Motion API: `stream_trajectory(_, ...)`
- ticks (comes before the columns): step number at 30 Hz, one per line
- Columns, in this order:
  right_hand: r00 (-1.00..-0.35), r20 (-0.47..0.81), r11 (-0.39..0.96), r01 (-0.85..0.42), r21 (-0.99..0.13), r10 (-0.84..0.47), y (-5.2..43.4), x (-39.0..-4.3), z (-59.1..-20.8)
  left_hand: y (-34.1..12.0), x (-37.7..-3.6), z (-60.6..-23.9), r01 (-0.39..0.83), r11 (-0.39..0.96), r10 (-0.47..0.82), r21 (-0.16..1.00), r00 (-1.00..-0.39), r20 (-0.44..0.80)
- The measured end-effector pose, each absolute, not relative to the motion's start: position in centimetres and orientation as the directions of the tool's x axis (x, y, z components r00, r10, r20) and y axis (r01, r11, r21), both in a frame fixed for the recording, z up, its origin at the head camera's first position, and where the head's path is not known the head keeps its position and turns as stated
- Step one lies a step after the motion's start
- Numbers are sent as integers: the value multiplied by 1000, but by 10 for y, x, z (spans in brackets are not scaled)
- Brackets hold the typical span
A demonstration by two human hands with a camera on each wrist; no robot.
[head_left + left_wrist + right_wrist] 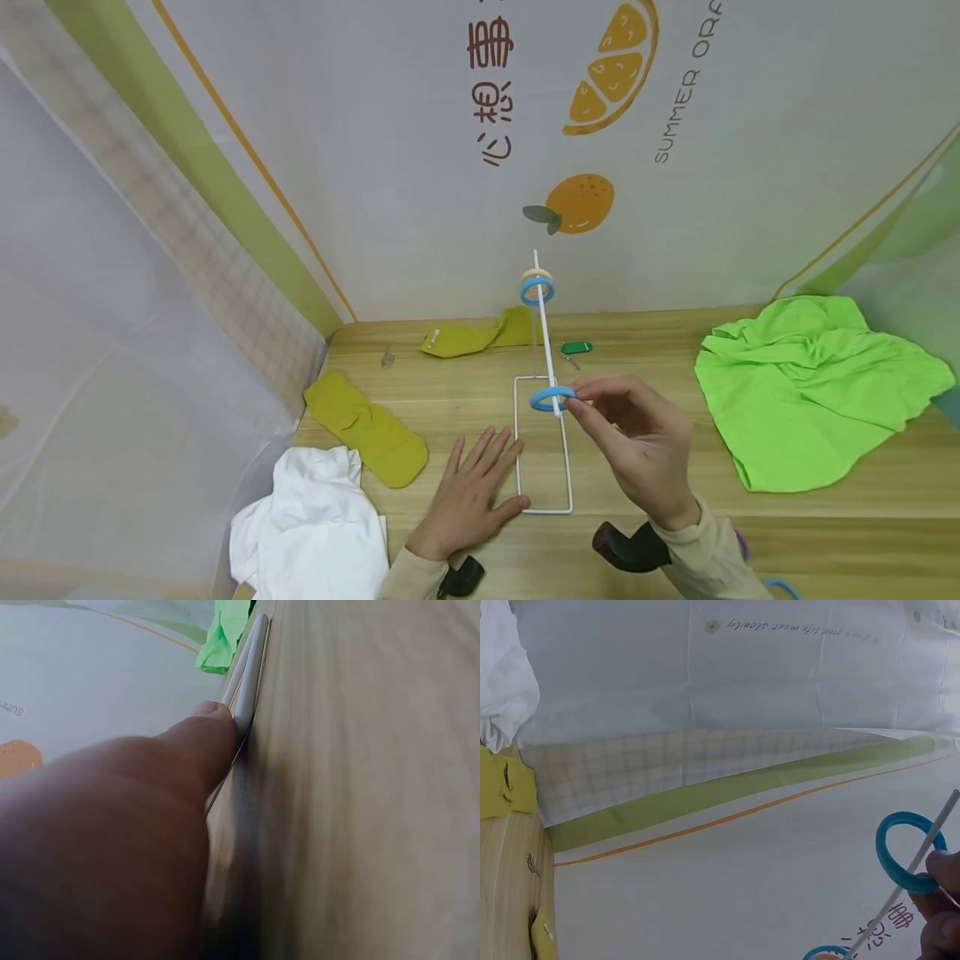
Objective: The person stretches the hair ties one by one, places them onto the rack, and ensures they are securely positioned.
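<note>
- Nearest the head camera, the left hand [468,496] lies flat on the wooden tabletop [660,517], fingers straight and spread, holding nothing.
- Its thumb presses against the left bar of a white wire stand [567,467]; the left wrist view shows the thumb tip touching that bar.
- Just to the right, the right hand [637,442] is raised above the stand, its thumb and forefinger pinching a blue ring [551,398].
- That ring is already threaded on the white rod [545,333], which rises tilted from the stand's far end; the ring sits low on the rod, over the frame.
- Higher on the rod sit a second blue ring [537,290] and a pale beige ring [536,274] touching just above it.
- White cloth [311,525] lies at the near left tabletop edge, with a yellow sock [367,429] just beyond it.
- Another yellow sock [480,335] lies along the far edge, near a small green tag [576,347] behind the stand.
- Bright green cloth [810,387] is heaped at the right, well apart from both hands.
</note>
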State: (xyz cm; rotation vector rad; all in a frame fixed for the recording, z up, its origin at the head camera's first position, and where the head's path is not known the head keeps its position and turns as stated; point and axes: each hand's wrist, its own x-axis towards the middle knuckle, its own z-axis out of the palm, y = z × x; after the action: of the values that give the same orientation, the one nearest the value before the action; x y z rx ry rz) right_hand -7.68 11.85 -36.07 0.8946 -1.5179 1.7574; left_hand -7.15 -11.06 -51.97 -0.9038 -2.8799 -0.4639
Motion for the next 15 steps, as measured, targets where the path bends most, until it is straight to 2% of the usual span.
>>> stream_trajectory(15,-590,806,14,-806,-591,55,113,-97,-364,-111,-72,-521,559,780,536,283,-829,158)
